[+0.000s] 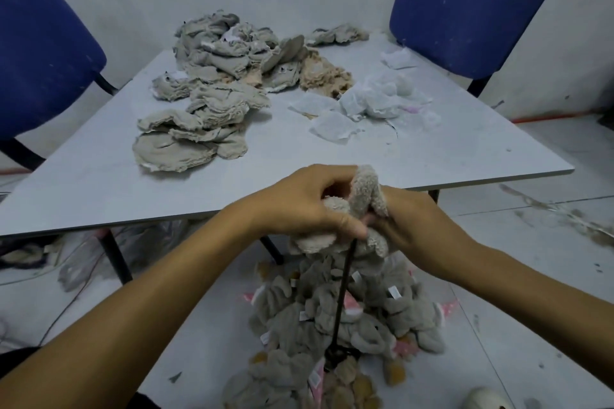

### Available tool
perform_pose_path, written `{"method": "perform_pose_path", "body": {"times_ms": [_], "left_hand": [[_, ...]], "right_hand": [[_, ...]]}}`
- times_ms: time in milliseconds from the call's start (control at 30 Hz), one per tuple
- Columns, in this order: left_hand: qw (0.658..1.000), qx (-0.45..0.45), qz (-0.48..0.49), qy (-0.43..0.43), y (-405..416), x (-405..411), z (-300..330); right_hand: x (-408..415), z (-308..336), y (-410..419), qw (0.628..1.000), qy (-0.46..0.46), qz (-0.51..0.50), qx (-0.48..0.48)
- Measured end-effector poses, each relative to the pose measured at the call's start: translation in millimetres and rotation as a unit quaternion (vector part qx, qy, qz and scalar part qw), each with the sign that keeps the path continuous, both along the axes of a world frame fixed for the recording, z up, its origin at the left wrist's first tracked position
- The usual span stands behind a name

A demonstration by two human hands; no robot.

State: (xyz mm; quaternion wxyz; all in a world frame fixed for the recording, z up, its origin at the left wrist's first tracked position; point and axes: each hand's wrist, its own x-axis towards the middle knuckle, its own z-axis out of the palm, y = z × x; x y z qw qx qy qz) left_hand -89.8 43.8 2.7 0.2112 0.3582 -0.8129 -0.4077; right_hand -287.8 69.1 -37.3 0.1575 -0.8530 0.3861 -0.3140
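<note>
Head view. We hold one grey plush skin (366, 191) in front of us, just off the near table edge (432, 188) and above the floor. Left hand (299, 206) curls over its top; right hand (410, 226) pinches its lower side. Both hands are closed on the fabric. A dark rod (342, 292) stands upright beneath and runs into the skin, probably as a former for turning it through. The heap of plush skins (365, 319) lies around the rod's base, within reach as stock. Flattened grey pieces (196, 129) are stacked on the table's far left, with white scraps (365, 103) apart to the right, which looks like sorted output.
</note>
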Motion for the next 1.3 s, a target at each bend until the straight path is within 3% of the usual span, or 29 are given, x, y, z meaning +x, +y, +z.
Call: {"method": "perform_pose_path", "body": {"times_ms": [167, 333, 467, 567, 667, 767, 833, 900, 1033, 1100, 1200, 1300], "left_hand": [[0.989, -0.035, 0.038, 0.139, 9, -8, 6], [0.985, -0.031, 0.039, 0.165, 12, -10, 5], [0.976, -0.055, 0.037, 0.205, 14, -16, 0], [0.946, -0.007, 0.032, 0.323, 11, -17, 3], [0.921, 0.052, 0.03, 0.384, 5, -7, 15], [0.97, 0.047, -0.004, 0.238, -3, 10, 22], [0.995, 0.033, -0.033, 0.084, -8, 20, 27], [0.998, 0.041, -0.049, -0.003, -8, 22, 28], [0.999, -0.003, -0.028, -0.021, -5, 14, 24], [0.997, -0.022, -0.023, -0.071, -8, 14, 21], [0.987, -0.068, -0.012, -0.144, -8, 13, 17], [0.987, -0.087, -0.013, -0.135, -5, 8, 15]], "right_hand": [[-3, -9, -4, 0.998, 0.052, 0.016, 0.015], [2, -18, 0, 0.998, 0.05, 0.028, 0.005], [3, -14, 3, 0.994, -0.095, 0.026, 0.046], [4, -2, 6, 0.963, -0.263, -0.045, 0.021], [9, 25, 7, 0.957, -0.272, -0.064, -0.072], [9, 39, 7, 0.976, -0.186, -0.042, -0.108], [10, 34, 6, 0.99, -0.123, -0.022, -0.06], [11, 23, 4, 0.995, -0.1, -0.024, 0.006], [8, 9, 0, 0.985, -0.133, 0.012, 0.113], [3, 7, -1, 0.971, -0.184, 0.015, 0.153], [-3, 6, 0, 0.961, -0.249, -0.002, 0.122], [-5, 9, 0, 0.964, -0.25, -0.014, 0.088]]}}
